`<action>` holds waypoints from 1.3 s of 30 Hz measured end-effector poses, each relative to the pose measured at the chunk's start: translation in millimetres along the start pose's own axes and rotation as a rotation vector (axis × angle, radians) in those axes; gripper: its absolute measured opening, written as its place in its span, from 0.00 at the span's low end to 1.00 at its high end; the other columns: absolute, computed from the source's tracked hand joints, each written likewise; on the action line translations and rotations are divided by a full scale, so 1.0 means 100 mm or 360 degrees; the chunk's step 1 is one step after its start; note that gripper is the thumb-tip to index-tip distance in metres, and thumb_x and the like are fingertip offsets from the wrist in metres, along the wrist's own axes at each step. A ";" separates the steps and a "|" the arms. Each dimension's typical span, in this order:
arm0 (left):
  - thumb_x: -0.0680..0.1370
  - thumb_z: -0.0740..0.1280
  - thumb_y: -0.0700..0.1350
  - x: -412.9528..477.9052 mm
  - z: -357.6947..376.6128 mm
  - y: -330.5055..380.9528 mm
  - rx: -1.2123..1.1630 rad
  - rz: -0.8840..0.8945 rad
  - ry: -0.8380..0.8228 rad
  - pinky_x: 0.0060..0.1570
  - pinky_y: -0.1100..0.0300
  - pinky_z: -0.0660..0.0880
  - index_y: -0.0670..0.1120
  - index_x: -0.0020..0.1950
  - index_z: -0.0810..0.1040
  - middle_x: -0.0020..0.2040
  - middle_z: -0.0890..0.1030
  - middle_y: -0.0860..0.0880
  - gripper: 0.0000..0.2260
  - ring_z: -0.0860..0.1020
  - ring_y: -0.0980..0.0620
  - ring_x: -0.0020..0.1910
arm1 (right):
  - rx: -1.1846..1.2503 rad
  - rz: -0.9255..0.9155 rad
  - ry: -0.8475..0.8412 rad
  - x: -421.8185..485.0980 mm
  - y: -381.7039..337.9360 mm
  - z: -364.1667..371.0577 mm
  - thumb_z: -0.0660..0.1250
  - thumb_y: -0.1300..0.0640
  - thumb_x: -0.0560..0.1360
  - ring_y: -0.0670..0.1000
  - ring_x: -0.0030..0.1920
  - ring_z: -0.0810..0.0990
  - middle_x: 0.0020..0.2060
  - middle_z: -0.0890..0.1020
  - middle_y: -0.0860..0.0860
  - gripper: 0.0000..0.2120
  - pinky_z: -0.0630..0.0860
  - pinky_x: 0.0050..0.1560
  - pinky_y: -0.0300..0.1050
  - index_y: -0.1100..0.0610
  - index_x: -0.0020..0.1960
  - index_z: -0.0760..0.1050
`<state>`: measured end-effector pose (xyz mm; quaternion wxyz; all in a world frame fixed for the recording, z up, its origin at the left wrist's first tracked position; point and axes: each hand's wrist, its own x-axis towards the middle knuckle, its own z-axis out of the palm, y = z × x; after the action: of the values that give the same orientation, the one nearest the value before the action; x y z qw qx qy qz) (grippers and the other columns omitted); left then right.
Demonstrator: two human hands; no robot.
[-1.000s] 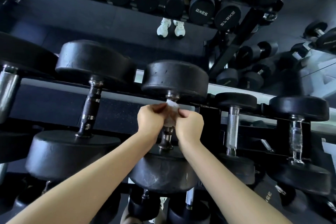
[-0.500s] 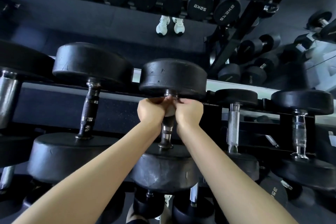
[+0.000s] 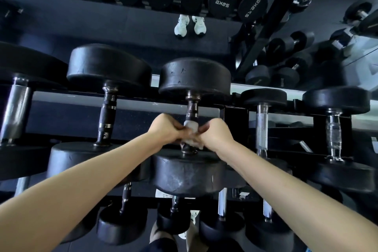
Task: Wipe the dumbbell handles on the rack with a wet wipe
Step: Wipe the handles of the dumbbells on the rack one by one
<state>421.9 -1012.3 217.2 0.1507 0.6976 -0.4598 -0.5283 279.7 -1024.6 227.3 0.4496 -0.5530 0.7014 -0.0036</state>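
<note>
A black dumbbell lies on the rack in the middle of the view, its dark metal handle (image 3: 191, 109) running between two round black heads. A white wet wipe (image 3: 190, 127) is wrapped around the lower half of that handle. My left hand (image 3: 166, 129) pinches the wipe from the left and my right hand (image 3: 215, 134) pinches it from the right. The upper part of the handle shows bare above the wipe. The part under the wipe and fingers is hidden.
Neighbouring dumbbells sit close on both sides: one with a dark handle (image 3: 107, 114) to the left, others with chrome handles (image 3: 262, 127) to the right. A lower rack row (image 3: 223, 202) holds smaller dumbbells. A mirror behind reflects white shoes (image 3: 190, 25) and more weights.
Both hands, with the wipe, slid up to the far head of the dumbbell, then came back down the handle toward the near head, baring the upper handle.
</note>
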 end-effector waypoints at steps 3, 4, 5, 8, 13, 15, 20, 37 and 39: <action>0.67 0.75 0.54 -0.06 -0.01 -0.02 0.0244 0.0028 -0.0135 0.29 0.64 0.65 0.46 0.26 0.79 0.20 0.72 0.53 0.15 0.66 0.58 0.22 | -0.0138 0.0042 -0.0107 -0.04 0.07 0.06 0.72 0.59 0.67 0.51 0.30 0.71 0.26 0.73 0.50 0.11 0.66 0.31 0.39 0.56 0.29 0.73; 0.67 0.75 0.53 -0.05 -0.02 -0.02 0.0250 0.0032 -0.0156 0.28 0.67 0.65 0.46 0.25 0.78 0.19 0.72 0.53 0.16 0.67 0.58 0.21 | -0.0105 0.0047 -0.0123 -0.03 0.07 0.05 0.73 0.60 0.67 0.51 0.32 0.72 0.26 0.73 0.50 0.10 0.67 0.33 0.39 0.56 0.30 0.74; 0.67 0.76 0.52 -0.05 -0.03 -0.02 0.0213 0.0039 -0.0166 0.26 0.70 0.65 0.45 0.25 0.78 0.18 0.72 0.53 0.16 0.67 0.59 0.20 | -0.0047 0.0052 -0.0141 -0.02 0.06 0.03 0.75 0.61 0.66 0.50 0.32 0.72 0.27 0.73 0.49 0.08 0.68 0.34 0.39 0.57 0.32 0.76; 0.64 0.79 0.48 -0.03 -0.02 -0.04 -0.0103 -0.0028 -0.0133 0.24 0.71 0.67 0.38 0.33 0.81 0.24 0.76 0.52 0.14 0.71 0.61 0.21 | 0.0232 0.0049 -0.0223 -0.02 0.07 -0.03 0.78 0.63 0.64 0.45 0.30 0.71 0.27 0.75 0.48 0.08 0.68 0.29 0.35 0.58 0.34 0.78; 0.64 0.79 0.47 -0.03 -0.01 -0.10 -0.0326 -0.0072 -0.0211 0.33 0.70 0.74 0.44 0.37 0.83 0.32 0.81 0.51 0.10 0.77 0.58 0.31 | 0.0689 -0.0009 -0.0441 0.02 0.17 -0.07 0.74 0.71 0.65 0.39 0.26 0.73 0.21 0.76 0.43 0.15 0.70 0.30 0.29 0.54 0.27 0.77; 0.64 0.79 0.49 -0.01 -0.03 -0.11 -0.0292 -0.0049 -0.0266 0.36 0.67 0.74 0.44 0.39 0.83 0.32 0.81 0.52 0.11 0.77 0.58 0.32 | 0.0701 -0.0021 -0.0460 0.03 0.18 -0.07 0.73 0.72 0.65 0.39 0.25 0.72 0.21 0.75 0.42 0.17 0.69 0.29 0.29 0.55 0.26 0.76; 0.62 0.80 0.50 -0.02 0.02 -0.13 -0.0240 0.0000 -0.0120 0.27 0.72 0.68 0.46 0.32 0.82 0.25 0.77 0.54 0.11 0.72 0.63 0.23 | 0.0355 -0.0049 -0.0126 -0.06 0.12 0.01 0.76 0.65 0.65 0.52 0.30 0.78 0.33 0.82 0.60 0.05 0.78 0.36 0.44 0.64 0.35 0.80; 0.64 0.79 0.47 -0.11 0.04 -0.01 -0.0038 -0.0092 0.0085 0.30 0.64 0.71 0.39 0.35 0.81 0.28 0.79 0.48 0.12 0.73 0.57 0.24 | 0.0180 -0.0076 0.0153 -0.11 0.12 0.01 0.76 0.63 0.66 0.50 0.28 0.76 0.24 0.76 0.51 0.12 0.78 0.33 0.46 0.56 0.28 0.76; 0.66 0.78 0.41 -0.21 -0.01 0.05 -0.0140 -0.0085 0.0037 0.37 0.62 0.77 0.40 0.39 0.82 0.35 0.84 0.43 0.08 0.79 0.54 0.30 | 0.0336 -0.0229 0.0202 -0.24 0.13 -0.11 0.77 0.62 0.65 0.52 0.30 0.78 0.26 0.79 0.55 0.09 0.77 0.34 0.47 0.57 0.31 0.78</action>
<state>420.5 -998.5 233.2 0.1724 0.7084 -0.4156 -0.5438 262.4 -1006.3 241.9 0.4585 -0.5503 0.6827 -0.1446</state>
